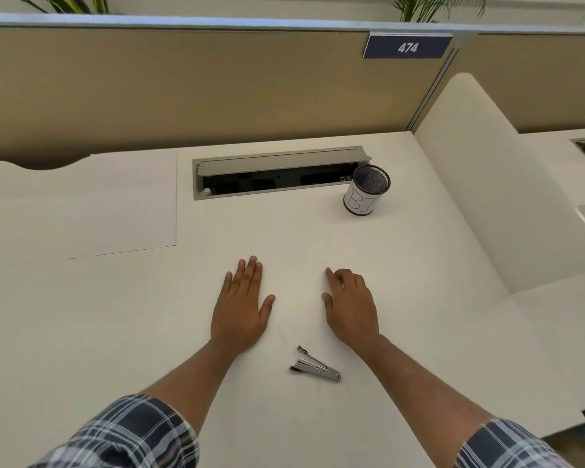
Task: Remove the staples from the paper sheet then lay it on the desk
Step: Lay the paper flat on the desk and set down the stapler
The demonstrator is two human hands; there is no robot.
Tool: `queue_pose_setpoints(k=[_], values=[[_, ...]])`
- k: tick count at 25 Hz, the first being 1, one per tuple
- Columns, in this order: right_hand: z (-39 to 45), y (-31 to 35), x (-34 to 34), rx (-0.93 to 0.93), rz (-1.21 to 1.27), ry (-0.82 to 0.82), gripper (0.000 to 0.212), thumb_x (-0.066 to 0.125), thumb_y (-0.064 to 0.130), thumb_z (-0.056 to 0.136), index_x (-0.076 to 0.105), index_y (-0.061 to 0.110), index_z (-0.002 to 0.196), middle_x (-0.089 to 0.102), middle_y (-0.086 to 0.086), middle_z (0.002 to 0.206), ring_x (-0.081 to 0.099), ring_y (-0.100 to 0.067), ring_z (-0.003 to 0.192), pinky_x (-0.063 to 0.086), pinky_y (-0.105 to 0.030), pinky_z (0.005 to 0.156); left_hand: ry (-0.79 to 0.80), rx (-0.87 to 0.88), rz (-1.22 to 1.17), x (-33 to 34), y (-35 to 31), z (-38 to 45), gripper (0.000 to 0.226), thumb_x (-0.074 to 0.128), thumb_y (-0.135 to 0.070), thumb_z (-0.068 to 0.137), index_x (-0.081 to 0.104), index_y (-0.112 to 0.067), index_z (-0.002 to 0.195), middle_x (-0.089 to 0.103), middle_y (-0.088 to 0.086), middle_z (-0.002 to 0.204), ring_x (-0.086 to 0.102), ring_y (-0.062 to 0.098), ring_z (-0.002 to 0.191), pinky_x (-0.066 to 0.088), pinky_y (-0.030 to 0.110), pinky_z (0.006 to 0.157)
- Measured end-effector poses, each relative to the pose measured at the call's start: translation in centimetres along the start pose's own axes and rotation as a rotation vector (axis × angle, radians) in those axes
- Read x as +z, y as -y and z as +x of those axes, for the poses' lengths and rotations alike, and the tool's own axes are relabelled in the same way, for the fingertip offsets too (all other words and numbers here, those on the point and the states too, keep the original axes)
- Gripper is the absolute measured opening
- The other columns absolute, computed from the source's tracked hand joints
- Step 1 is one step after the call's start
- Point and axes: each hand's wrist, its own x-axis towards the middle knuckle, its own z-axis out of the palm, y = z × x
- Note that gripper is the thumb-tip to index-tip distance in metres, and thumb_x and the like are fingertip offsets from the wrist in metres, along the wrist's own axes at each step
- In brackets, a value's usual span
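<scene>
A white paper sheet [129,204] lies flat on the cream desk [81,332] at the far left. A small metal staple remover [314,364] rests on the desk near the front, between my two forearms. My left hand [240,305] is pressed palm down on the desk with fingers extended and holds nothing. My right hand [352,305] rests on the desk to the right of it, its fingers slightly curled and spread, also holding nothing. Neither hand touches the paper or the staple remover.
A black mesh pen cup [367,190] with a white label stands at the back right, beside an open grey cable tray [277,172] set into the desk. A beige partition [183,89] closes off the back; a cream side divider [487,184] rises at right.
</scene>
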Motion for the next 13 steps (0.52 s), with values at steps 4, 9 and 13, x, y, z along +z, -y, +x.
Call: queue_pose_setpoints(k=[4,9,13], values=[[0.5,-0.1,0.4,-0.075,-0.118,-0.040,0.049,0.056,0.026,0.094,0.055,0.012,0.141,0.061,-0.006,0.121,0.058,-0.029,0.100,0.051,-0.039,0.066,0.006,0.004,0.010,0.1,-0.1,0.1,0.071,0.028,-0.050,0.101,0.006,-0.015,0.159,0.001,-0.001,0.168,-0.004,0.017,0.155,0.008,0.042,0.126],[0.7,0.1,0.7,-0.138,-0.255,-0.051,0.047,0.062,0.017,0.089,0.058,0.004,0.134,0.060,-0.006,0.120,0.059,-0.032,0.099,0.046,-0.037,0.058,0.007,-0.002,0.007,0.1,-0.1,0.1,0.072,0.029,-0.050,0.101,0.007,-0.015,0.159,0.003,0.000,0.169,-0.003,0.017,0.155,0.008,0.042,0.126],[1.7,0.3,0.3,-0.176,-0.235,-0.003,0.036,0.069,0.012,0.082,0.064,0.005,0.117,0.058,-0.003,0.117,0.058,-0.031,0.098,0.047,-0.034,0.053,-0.006,-0.003,-0.017,0.0,-0.2,0.2,0.071,0.031,-0.049,0.101,0.009,-0.015,0.159,0.005,0.000,0.168,-0.002,0.016,0.155,0.010,0.042,0.125]])
